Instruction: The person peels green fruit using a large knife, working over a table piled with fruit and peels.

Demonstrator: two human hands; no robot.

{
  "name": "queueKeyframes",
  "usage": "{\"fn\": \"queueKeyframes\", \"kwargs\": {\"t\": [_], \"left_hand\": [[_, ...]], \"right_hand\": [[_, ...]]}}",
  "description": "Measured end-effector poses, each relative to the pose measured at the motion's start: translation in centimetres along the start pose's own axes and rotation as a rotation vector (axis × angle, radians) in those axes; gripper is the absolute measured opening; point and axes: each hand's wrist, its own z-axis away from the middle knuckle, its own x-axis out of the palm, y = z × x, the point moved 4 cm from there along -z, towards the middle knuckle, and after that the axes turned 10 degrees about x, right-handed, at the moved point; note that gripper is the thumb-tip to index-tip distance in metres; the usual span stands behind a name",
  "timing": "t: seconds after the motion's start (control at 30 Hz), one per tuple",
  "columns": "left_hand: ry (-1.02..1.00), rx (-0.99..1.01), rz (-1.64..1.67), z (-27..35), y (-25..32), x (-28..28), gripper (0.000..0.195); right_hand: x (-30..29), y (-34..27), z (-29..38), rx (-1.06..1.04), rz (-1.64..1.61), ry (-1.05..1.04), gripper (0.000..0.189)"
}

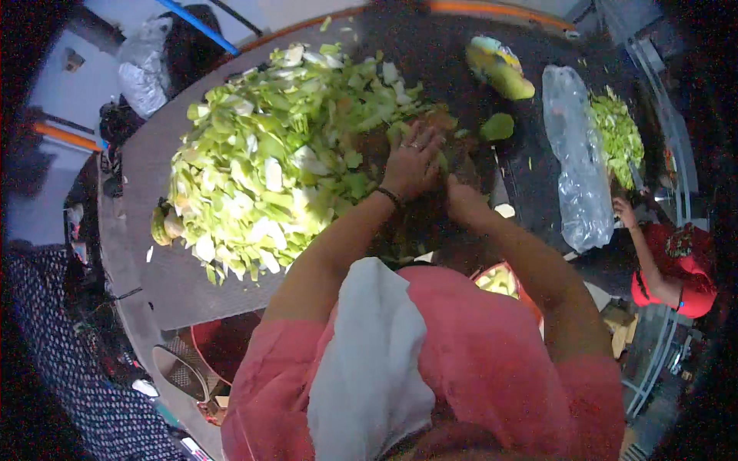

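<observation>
My left hand [412, 158] reaches palm down over a dark brown surface, a ring on one finger and a dark band at the wrist. Pale green cut pieces show around its fingertips; what lies under the palm is hidden. Just to its right is my right hand [467, 199], with the fingers pointing towards the left one. Shadow and blur hide whether it grips anything. A large heap of sliced green and white vegetable [259, 167] spreads left of my hands. One flat green piece [497, 127] lies beyond my right hand.
The dark table [202, 299] also carries a yellow-green item [501, 69], a clear plastic bag [579, 161] and a smaller chopped green pile [617, 138]. A person in red [671, 265] reaches towards that pile. Below stand a bowl of pale pieces [499, 282] and a mesh basket [179, 369].
</observation>
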Motion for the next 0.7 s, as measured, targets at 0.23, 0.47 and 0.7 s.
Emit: {"fn": "queueKeyframes", "kwargs": {"t": [0.23,0.47,0.7], "left_hand": [[0.041,0.088,-0.015,0.4,-1.0,0.8,0.040],[-0.047,0.064,-0.125,1.2,-1.5,1.0,0.045],[-0.111,-0.320,-0.002,5.8,-4.6,2.9,0.079]], "right_hand": [[-7.0,-1.9,2.6,0.053,-0.023,-0.251,0.025],[5.8,3.3,0.3,0.136,-0.064,-0.146,0.027],[3.6,3.2,0.2,-0.180,-0.628,-0.170,0.032]]}}
